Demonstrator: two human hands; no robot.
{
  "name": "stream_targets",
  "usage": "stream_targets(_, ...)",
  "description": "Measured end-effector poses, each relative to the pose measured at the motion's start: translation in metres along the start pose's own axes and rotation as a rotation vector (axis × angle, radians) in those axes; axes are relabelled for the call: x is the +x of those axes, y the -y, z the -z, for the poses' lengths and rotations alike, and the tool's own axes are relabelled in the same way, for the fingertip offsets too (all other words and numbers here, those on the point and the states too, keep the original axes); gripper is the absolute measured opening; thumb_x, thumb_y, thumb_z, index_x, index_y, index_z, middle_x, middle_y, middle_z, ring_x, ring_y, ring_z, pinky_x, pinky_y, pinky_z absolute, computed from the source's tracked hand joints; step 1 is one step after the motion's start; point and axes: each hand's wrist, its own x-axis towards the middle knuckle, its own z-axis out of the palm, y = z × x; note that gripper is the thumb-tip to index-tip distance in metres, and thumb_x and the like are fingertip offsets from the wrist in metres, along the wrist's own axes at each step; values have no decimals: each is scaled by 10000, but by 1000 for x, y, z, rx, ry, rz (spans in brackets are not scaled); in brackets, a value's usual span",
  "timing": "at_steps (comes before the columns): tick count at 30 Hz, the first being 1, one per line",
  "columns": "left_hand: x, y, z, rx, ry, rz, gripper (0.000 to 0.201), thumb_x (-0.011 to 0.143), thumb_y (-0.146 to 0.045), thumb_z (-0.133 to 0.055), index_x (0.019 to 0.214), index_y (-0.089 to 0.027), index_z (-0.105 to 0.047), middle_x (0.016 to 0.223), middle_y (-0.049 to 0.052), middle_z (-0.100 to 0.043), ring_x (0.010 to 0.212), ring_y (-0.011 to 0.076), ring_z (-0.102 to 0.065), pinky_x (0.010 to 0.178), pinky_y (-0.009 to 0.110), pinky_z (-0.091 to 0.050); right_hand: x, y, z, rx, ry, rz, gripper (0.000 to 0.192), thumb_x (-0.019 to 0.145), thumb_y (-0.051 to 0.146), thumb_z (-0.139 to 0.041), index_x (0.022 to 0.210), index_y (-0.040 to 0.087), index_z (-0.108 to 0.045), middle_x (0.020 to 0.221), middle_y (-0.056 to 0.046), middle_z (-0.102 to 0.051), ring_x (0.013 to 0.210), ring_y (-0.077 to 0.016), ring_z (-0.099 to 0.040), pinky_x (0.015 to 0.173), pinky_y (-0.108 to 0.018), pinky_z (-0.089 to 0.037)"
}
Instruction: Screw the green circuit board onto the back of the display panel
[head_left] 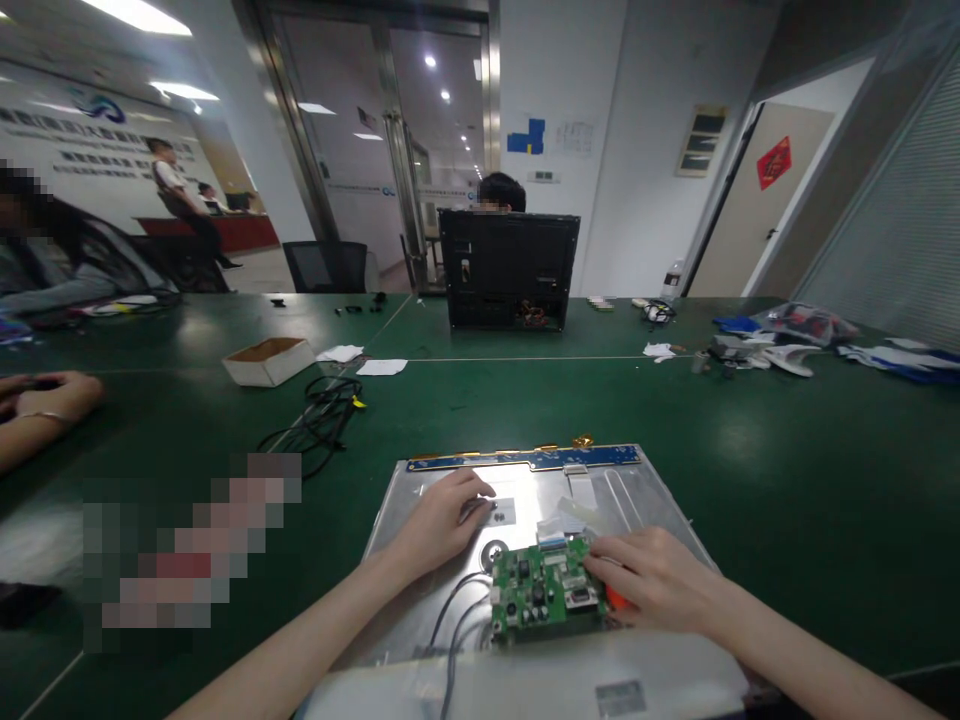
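Note:
A silver metal-backed display panel point(615, 500) lies in front of me, with a blue circuit strip point(510, 461) along its far edge. Over its near part is a green circuit board point(540, 590), joined by a flat ribbon cable point(551, 538) and dark wires point(450, 620). My right hand point(652, 575) grips the board's right edge with bent fingers. An orange object point(616, 598) shows partly under that hand; its kind is hidden. Above the panel's middle, my left hand point(450, 512) has thumb and fingers drawn together beside a small label point(501, 515). Whatever they pinch is too small to make out.
A white foam sheet point(540, 680) lies nearest me. Black cables point(322, 415) and an open box point(270, 362) sit to the left. Across the green table point(487, 400) a person sits behind an upright black monitor housing point(510, 265). Another person's hands point(56, 400) are at left.

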Motion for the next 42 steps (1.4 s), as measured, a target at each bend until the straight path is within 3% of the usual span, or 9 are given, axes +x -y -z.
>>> stream_targets(6, 0, 7, -3, 8, -7, -26, 155, 893, -178, -524, 869, -177, -677, 880, 67, -662, 829, 207, -616, 733, 296, -453, 17, -2, 4, 439, -113, -392, 124, 870, 201, -570, 813, 173, -676, 686, -19, -702, 580, -125, -624, 562, -230, -425)
stream_targets(9, 0, 9, -3, 20, -3, -37, 147, 875, -179, -535, 858, -172, -681, 883, 73, -661, 826, 208, -610, 721, 297, -452, 26, -7, 8, 494, -136, -475, 203, 894, 246, -572, 741, 168, -680, 591, -2, -660, 514, -119, -584, 536, -233, -402)
stream_targets(13, -1, 3, 0, 31, 21, -18, 147, 877, -161, -534, 858, -174, -679, 889, 68, -659, 830, 201, -603, 725, 294, -452, 29, -12, 12, 480, -101, -439, 233, 924, 271, -536, 783, 165, -688, 623, -16, -673, 543, -133, -601, 550, -248, -425)
stream_targets(19, -3, -4, 2, 37, 27, -15, 157, 886, -139, -527, 843, -174, -674, 880, 64, -656, 834, 202, -603, 729, 293, -446, 9, -12, 9, 229, 32, -188, 207, 910, 188, -517, 992, 185, -707, 952, -89, -759, 736, -177, -691, 607, -274, -486)
stream_targets(23, -3, -1, 1, 45, 32, -11, 146, 880, -125, -539, 848, -169, -675, 903, 71, -657, 860, 211, -607, 738, 292, -446, -6, -4, 7, 133, 157, -114, 245, 921, 205, -530, 1116, 194, -679, 1070, -97, -739, 738, -166, -687, 613, -272, -503)
stream_targets(29, -4, 0, 0, 29, 21, -14, 145, 891, -130, -541, 905, -176, -678, 933, 67, -658, 872, 209, -613, 750, 291, -455, -13, 2, 19, 144, 286, -195, 243, 944, 230, -546, 1164, 218, -648, 1216, -93, -692, 841, -172, -700, 652, -264, -503)
stream_targets(35, -3, 0, 0, 42, 23, -24, 147, 888, -142, -532, 896, -175, -675, 914, 69, -663, 864, 213, -608, 762, 312, -459, -6, 3, 31, 275, 331, -355, 274, 920, 314, -613, 1170, 217, -669, 1154, -92, -702, 904, -210, -689, 734, -310, -513)
stream_targets(38, -3, 0, 0, 60, 35, -22, 148, 888, -141, -536, 905, -175, -679, 919, 73, -665, 873, 219, -607, 764, 318, -458, 0, 3, 33, 338, 394, -454, 474, 879, 464, -648, 1269, 196, -618, 1149, -121, -676, 905, -253, -674, 762, -371, -522)
stream_targets(42, -2, 0, 0, 68, 44, -13, 147, 890, -136, -541, 913, -173, -681, 927, 76, -664, 883, 225, -608, 766, 324, -461, 6, 0, 29, 381, 419, -482, 749, 812, 594, -665, 1416, 185, -492, 1183, -146, -617, 932, -296, -650, 782, -426, -513)
